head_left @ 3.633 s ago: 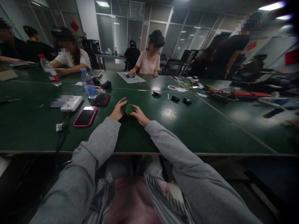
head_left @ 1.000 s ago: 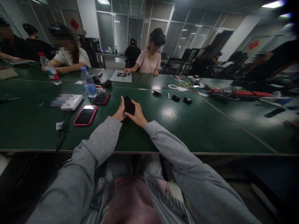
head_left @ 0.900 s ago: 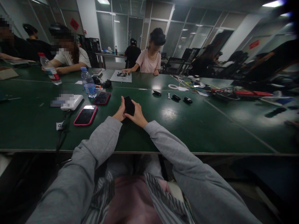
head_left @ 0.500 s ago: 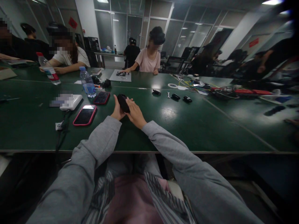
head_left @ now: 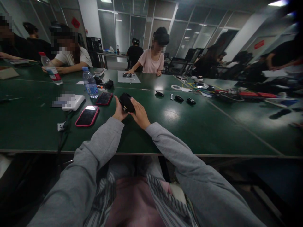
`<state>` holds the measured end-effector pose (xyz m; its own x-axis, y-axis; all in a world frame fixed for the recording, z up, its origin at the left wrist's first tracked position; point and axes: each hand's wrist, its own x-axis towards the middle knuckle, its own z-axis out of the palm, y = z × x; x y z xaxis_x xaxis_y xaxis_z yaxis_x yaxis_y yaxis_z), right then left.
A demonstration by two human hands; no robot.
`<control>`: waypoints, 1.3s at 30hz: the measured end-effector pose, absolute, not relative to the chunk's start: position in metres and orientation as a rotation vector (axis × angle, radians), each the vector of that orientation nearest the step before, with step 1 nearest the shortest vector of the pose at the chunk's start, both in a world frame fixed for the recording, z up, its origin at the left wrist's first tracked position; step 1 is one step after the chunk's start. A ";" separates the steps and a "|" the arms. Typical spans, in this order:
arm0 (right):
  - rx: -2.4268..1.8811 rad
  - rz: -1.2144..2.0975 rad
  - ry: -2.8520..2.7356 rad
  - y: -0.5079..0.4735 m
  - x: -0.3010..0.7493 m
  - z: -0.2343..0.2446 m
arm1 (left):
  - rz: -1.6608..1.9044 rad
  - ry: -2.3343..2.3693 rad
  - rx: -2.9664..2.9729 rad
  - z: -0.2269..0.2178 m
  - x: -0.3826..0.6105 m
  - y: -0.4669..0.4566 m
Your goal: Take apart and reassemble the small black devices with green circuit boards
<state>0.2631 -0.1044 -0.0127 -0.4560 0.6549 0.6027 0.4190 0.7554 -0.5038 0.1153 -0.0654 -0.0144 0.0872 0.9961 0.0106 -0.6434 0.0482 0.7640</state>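
Observation:
Both of my hands hold a small black case-like object (head_left: 127,103) above the green table (head_left: 142,142). My left hand (head_left: 119,112) grips its left side, thumb up along the edge. On the right side, my right hand (head_left: 140,114) has its fingers closed over the object. A small light-coloured spot shows on its lower face; its exact kind cannot be made out. Right of my hands lie several small dark objects, such as this black one (head_left: 179,98), with a small wrench (head_left: 171,96) among them.
To the left are two red-edged phones (head_left: 87,116), a white box-shaped device (head_left: 74,103) with a cable, and two plastic bottles (head_left: 90,83). A tape roll (head_left: 175,87) and tangled cables (head_left: 220,91) lie at the right. Across the table a person (head_left: 151,60) reaches onto a grey mat (head_left: 135,80).
The black object has been turned between my hands, so a broader, boxier face with a light spot now shows. My hands stay in about the same place.

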 end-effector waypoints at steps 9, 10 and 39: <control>-0.798 0.329 -2.044 -0.093 0.271 -0.017 | 1.362 0.562 0.575 -0.014 0.116 -0.064; -0.810 0.318 -2.036 -0.091 0.271 -0.018 | 1.356 0.556 0.554 -0.013 0.117 -0.065; -1.312 0.613 -1.417 -0.048 0.305 -0.036 | 1.502 0.448 0.231 -0.005 0.094 -0.056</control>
